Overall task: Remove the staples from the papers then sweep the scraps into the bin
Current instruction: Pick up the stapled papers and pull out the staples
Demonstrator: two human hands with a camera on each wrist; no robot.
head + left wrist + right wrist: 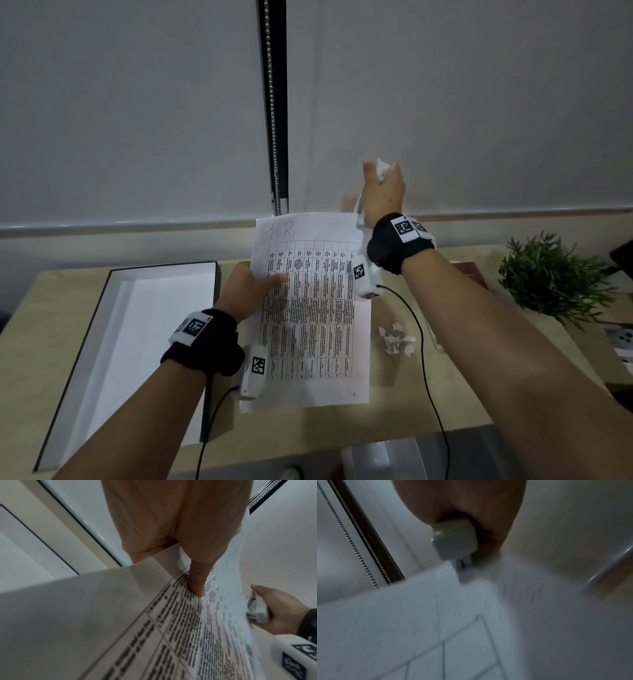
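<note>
A stapled set of printed papers (311,308) with a table of text is lifted at its top end over the desk (455,404). My left hand (262,282) pinches its left edge, thumb (197,586) on the printed face and fingers behind the sheet. My right hand (382,185) grips a white staple remover (383,168) at the papers' top right corner. The left wrist view shows the remover (257,607) held in that hand beside the curling sheets (188,628). In the blurred right wrist view, the remover (455,539) has its metal tip on the paper's corner (467,577). No staple can be made out.
A small heap of torn white paper scraps (397,339) lies on the desk right of the papers. A shallow white box with a dark rim (78,346) sits at the left. A potted plant (548,274) stands far right. A pale container (383,459) shows below the desk's front edge.
</note>
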